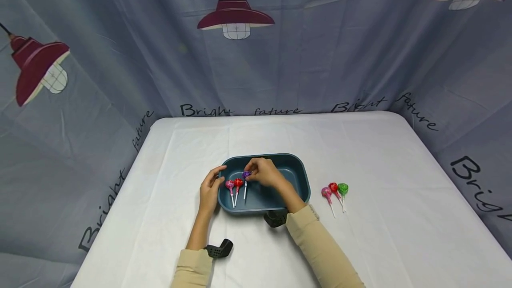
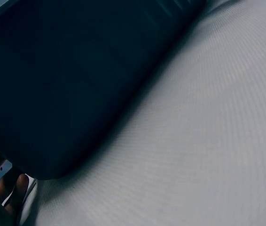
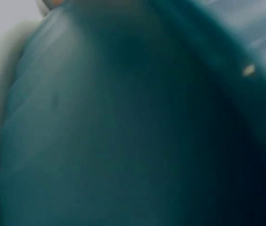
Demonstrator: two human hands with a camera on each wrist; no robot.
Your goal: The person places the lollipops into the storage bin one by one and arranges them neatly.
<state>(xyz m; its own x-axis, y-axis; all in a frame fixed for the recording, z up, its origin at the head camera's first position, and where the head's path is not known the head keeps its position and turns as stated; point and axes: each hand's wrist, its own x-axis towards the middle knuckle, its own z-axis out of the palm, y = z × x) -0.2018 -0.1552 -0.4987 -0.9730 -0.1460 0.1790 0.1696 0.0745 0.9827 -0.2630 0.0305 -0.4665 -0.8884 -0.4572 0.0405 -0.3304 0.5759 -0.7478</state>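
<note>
Purple lollipop (image 1: 246, 174) is being pinched by the right hand (image 1: 265, 172) inside the tray (image 1: 301, 177); the left hand (image 1: 210, 190) is cupping its rim, fingers relaxed; wrist views are showing only blurred tray wall.

Bench (image 1: 360, 146) has a white cloth cover. Teal tray (image 1: 305, 177) sits on it near centre. Three loose lollipops lie just right of the tray: pink (image 1: 326, 193), red (image 1: 334, 187), green (image 1: 342, 188), heads close together.

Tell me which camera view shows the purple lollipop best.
The head view. There the purple-wrapped lollipop on its white stick shows inside the dark teal plastic tray, pinched by the right hand. Neither wrist view shows it: the left shows only the tray's outer wall, the right only blurred teal tray.
</note>
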